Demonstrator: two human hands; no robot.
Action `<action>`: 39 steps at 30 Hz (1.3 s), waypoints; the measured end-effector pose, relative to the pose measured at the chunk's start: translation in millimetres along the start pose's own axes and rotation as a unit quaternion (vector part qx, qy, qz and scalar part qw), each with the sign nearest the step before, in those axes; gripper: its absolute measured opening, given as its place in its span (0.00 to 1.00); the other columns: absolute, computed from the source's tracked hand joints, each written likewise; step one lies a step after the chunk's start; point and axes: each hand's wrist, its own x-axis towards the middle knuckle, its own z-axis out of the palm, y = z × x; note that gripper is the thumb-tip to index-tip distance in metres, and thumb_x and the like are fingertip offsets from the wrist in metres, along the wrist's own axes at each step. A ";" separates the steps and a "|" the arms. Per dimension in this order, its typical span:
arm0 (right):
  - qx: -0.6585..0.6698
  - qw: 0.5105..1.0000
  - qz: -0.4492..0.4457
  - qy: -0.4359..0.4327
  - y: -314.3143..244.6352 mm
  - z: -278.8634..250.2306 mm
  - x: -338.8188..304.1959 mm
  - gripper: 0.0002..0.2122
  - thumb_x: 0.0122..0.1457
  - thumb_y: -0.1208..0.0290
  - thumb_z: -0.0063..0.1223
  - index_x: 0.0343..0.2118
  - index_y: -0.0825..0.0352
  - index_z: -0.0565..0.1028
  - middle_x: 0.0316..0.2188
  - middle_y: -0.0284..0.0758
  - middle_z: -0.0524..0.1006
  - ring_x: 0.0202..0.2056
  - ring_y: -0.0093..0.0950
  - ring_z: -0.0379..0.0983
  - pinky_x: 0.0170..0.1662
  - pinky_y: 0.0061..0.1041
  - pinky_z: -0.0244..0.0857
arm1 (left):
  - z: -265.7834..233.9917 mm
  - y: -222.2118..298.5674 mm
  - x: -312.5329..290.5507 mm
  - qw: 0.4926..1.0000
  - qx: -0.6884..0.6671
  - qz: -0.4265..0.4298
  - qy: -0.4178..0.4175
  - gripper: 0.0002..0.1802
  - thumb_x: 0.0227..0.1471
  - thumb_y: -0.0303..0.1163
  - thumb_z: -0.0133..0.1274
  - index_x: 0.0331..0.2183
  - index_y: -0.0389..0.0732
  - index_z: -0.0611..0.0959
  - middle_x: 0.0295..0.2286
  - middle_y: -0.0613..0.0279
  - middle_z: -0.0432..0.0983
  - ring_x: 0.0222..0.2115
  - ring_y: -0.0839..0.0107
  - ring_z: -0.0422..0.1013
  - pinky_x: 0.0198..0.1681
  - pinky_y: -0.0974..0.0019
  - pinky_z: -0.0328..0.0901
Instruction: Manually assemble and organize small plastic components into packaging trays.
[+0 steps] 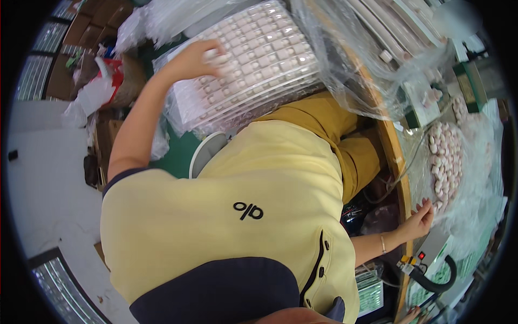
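My left hand reaches over a clear tray with rows of pockets filled with small white parts. Its fingers are bent around a spot on the tray's left half, and their tips are smeared by motion. What lies between them is hard to make out. Over at the right, my right hand is at the workbench, thumb and fingers drawn together at the near end of a heap of loose pinkish-white parts. Whether a part is between those fingertips is too small to tell.
The bench's wooden edge runs along my right side. Clear plastic film hangs over its far end. A black hose curves up near my right forearm. Cartons and a lined bag stand at far left. Another person's hand shows at lower right.
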 end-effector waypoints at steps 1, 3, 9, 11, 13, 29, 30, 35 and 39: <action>-0.031 0.999 -0.014 -0.014 12.9 0.3 17.1 0.13 0.60 0.62 0.50 0.38 0.68 0.77 0.28 0.33 0.78 0.27 0.19 0.71 0.25 0.16 0.60 | -3.7 -33.9 -31.1 0.996 0.035 -0.084 0.014 0.24 0.27 0.34 0.67 0.31 0.40 0.77 0.29 0.56 0.75 0.34 0.66 0.71 0.39 0.66 0.64; -0.078 0.996 0.003 -0.036 43.5 4.5 49.7 0.17 0.57 0.59 0.52 0.40 0.69 0.76 0.31 0.35 0.79 0.29 0.24 0.72 0.28 0.21 0.63 | 7.5 -82.1 -84.9 0.977 -0.049 -0.207 0.007 0.26 0.22 0.32 0.68 0.29 0.39 0.76 0.27 0.60 0.75 0.30 0.70 0.69 0.37 0.67 0.64; -0.404 0.904 -0.088 -0.112 83.1 26.2 90.8 0.25 0.53 0.52 0.54 0.46 0.70 0.72 0.43 0.46 0.75 0.43 0.41 0.71 0.47 0.31 0.63 | 60.4 -118.6 -100.8 0.976 0.011 -0.215 -0.021 0.26 0.20 0.35 0.69 0.28 0.38 0.79 0.28 0.52 0.77 0.30 0.57 0.73 0.36 0.63 0.67; -0.374 0.912 -0.081 -0.146 93.1 26.7 101.0 0.26 0.52 0.53 0.54 0.47 0.70 0.71 0.45 0.45 0.74 0.46 0.43 0.70 0.50 0.33 0.61 | 65.4 -123.2 -96.8 0.977 0.015 -0.212 -0.027 0.27 0.19 0.36 0.70 0.27 0.38 0.79 0.28 0.51 0.77 0.31 0.55 0.73 0.36 0.62 0.67; -0.307 0.939 -0.045 -0.149 121.3 24.2 116.2 0.26 0.51 0.52 0.55 0.47 0.68 0.72 0.45 0.45 0.74 0.46 0.43 0.70 0.50 0.35 0.61 | 67.0 -129.5 -89.7 0.979 -0.007 -0.188 -0.074 0.25 0.24 0.39 0.69 0.27 0.36 0.78 0.29 0.50 0.75 0.31 0.55 0.71 0.36 0.60 0.66; -0.400 0.907 0.015 -0.130 85.2 29.3 136.4 0.26 0.49 0.56 0.59 0.49 0.63 0.69 0.37 0.42 0.76 0.37 0.38 0.74 0.42 0.36 0.65 | 64.9 -112.9 -13.0 0.913 0.029 -0.069 0.402 0.05 0.51 0.29 0.50 0.29 0.38 0.72 0.28 0.56 0.68 0.30 0.60 0.66 0.32 0.64 0.62; -0.317 0.938 0.046 -0.135 81.4 31.1 126.2 0.25 0.48 0.60 0.60 0.49 0.64 0.69 0.35 0.41 0.76 0.33 0.36 0.74 0.38 0.34 0.66 | 59.3 -90.5 12.1 0.931 -0.015 -0.043 0.363 0.04 0.50 0.28 0.51 0.29 0.38 0.74 0.29 0.57 0.68 0.30 0.62 0.67 0.31 0.66 0.63; -0.283 0.955 0.011 -0.088 41.7 48.7 77.4 0.26 0.44 0.71 0.64 0.49 0.62 0.69 0.30 0.37 0.74 0.24 0.28 0.72 0.30 0.27 0.67 | 51.1 29.0 157.0 0.945 -0.106 0.194 0.240 0.09 0.46 0.25 0.55 0.34 0.42 0.79 0.32 0.60 0.72 0.33 0.64 0.70 0.31 0.68 0.66; -0.244 0.962 0.051 -0.111 26.0 50.9 64.4 0.27 0.43 0.72 0.64 0.50 0.60 0.69 0.30 0.36 0.74 0.24 0.26 0.72 0.30 0.26 0.67 | 77.0 110.9 256.2 0.925 -0.185 0.324 0.078 0.12 0.45 0.24 0.56 0.36 0.41 0.79 0.34 0.60 0.73 0.36 0.67 0.69 0.33 0.68 0.66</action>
